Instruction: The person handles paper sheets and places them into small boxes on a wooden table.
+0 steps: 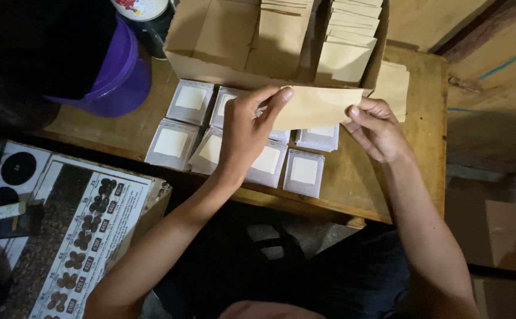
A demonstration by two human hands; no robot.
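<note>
Both hands hold one tan paper envelope flat above a wooden table. My left hand pinches its left end between thumb and fingers. My right hand grips its right end. Under the envelope lie stacks of small clear-edged packets with pale square inserts, laid out in two rows. Just beyond them an open cardboard box holds upright rows of the same tan envelopes.
A purple bucket stands at the table's back left beside a dark can. A few loose tan envelopes lie right of the box. A printed box with dark round pictures sits low at the left.
</note>
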